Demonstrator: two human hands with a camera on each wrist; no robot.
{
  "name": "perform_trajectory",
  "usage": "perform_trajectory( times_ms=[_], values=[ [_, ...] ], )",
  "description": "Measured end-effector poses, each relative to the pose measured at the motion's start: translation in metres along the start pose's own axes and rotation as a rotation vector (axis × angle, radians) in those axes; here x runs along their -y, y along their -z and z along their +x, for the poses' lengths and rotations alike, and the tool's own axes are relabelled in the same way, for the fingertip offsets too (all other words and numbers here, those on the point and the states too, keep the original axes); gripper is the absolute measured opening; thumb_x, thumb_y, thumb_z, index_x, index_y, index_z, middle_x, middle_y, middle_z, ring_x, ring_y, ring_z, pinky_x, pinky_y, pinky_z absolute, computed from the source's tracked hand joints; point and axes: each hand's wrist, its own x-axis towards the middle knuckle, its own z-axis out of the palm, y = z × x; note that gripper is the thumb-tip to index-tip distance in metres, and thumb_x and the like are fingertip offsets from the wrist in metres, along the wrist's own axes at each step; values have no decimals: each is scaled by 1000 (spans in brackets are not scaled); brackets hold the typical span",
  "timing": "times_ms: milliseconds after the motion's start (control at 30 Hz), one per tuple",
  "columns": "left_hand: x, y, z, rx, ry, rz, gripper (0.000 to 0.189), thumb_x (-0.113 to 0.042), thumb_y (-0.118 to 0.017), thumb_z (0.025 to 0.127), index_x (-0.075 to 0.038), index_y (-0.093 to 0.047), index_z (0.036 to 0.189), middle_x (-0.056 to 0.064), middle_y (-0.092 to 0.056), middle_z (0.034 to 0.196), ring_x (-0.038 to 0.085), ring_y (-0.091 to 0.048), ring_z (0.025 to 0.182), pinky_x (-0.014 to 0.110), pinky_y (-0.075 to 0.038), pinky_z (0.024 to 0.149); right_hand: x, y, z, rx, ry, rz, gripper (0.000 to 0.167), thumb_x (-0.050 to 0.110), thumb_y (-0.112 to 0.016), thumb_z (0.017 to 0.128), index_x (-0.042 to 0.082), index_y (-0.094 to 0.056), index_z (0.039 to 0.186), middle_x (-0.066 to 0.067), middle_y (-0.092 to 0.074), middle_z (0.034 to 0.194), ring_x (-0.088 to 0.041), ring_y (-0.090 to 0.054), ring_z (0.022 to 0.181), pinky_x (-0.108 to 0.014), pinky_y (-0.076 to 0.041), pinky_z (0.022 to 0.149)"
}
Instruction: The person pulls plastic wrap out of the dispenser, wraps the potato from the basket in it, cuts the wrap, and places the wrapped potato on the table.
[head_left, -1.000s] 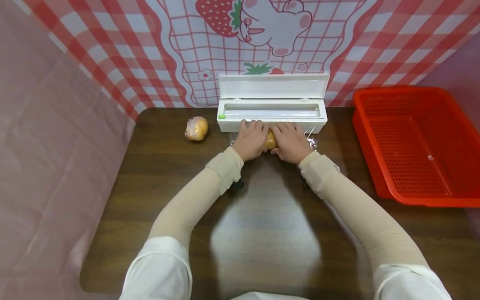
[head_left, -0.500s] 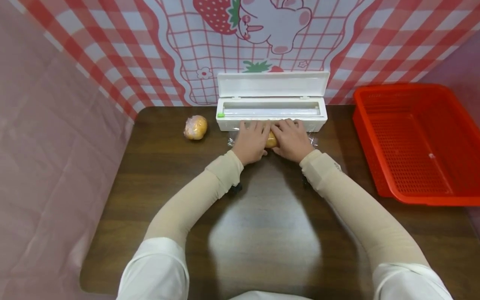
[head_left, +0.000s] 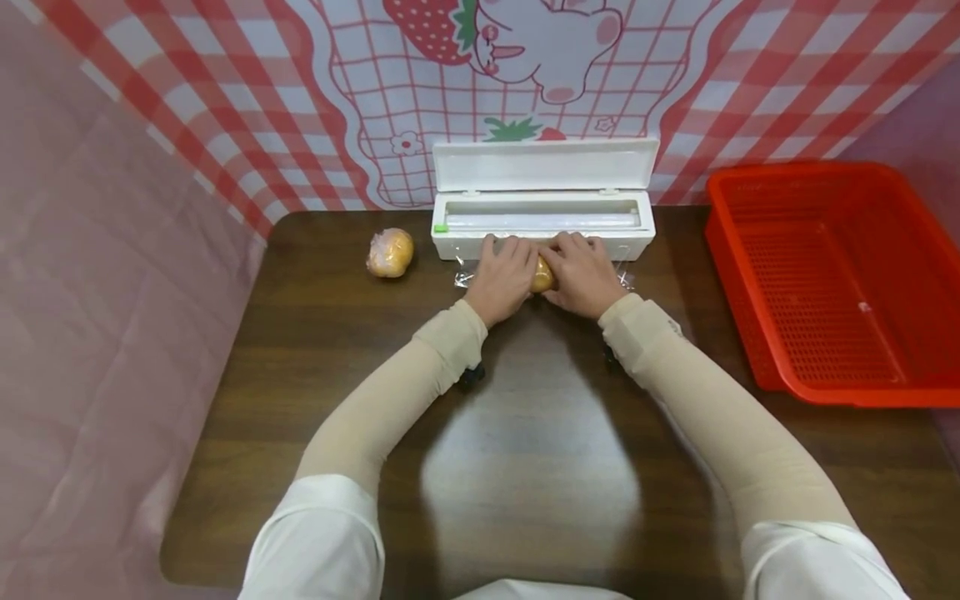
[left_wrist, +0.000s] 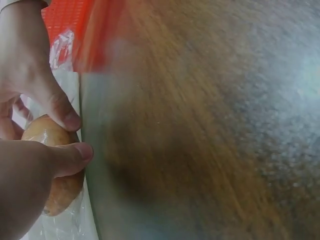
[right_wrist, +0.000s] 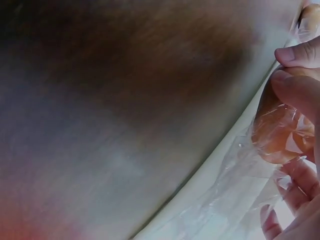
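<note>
A yellow-brown oval thing [head_left: 542,275], its kind unclear, sits between both hands close in front of a white cling film box [head_left: 444,249]. Clear film covers part of it in the right wrist view, and loose cling film [head_left: 466,272] sticks out to either side. My left hand [head_left: 501,279] grips its left part, thumb on the near side. From the right, my right hand [head_left: 586,275] holds it with curled fingers, thumb close to the other thumb. The left wrist view shows both thumbs along the oval thing's surface [left_wrist: 66,192]. Much of it is hidden by the hands.
The box's lid [head_left: 546,165] stands up, with a film roll [head_left: 543,222] inside. A film-wrapped yellow round thing [head_left: 391,252] lies left of the box. A red plastic basket [head_left: 780,358] occupies the table's right side. A checked cloth [head_left: 247,100] hangs behind the table [head_left: 315,350].
Both hands stay around the oval thing beside the box, with only small finger shifts. The loose film at the left shows a little more. The head view has tilted slightly.
</note>
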Motion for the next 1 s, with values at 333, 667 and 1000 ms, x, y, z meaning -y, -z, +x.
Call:
perform_trajectory(
  times_ms=[333,667,1000],
  values=[
    [-1,-4,2,70,-1,-52,72,-50,-73,89,-4,-54,141,9,-58,123,24,-54,112,43,-40,92,2,-4,0,47,-27,53,73,26,-89,74,0,-60,135,-22,-55,118,-39,-56,105,-57,-43,88],
    [-1,-5,4,79,4,-72,69,-49,-74,88,-4,-56,138,9,-57,121,25,-54,112,44,-40,91,1,-7,0,29,-32,80,72,21,-89,74,-1,-59,135,-22,-55,118,-40,-56,107,-56,-45,88],
    [-2,-8,2,120,51,-165,72,-47,-75,89,-5,-51,142,10,-54,126,26,-50,117,44,-40,90,1,-8,0,64,-45,109,72,22,-88,77,-4,-57,137,-22,-54,119,-41,-54,109,-57,-43,93]
  ],
)
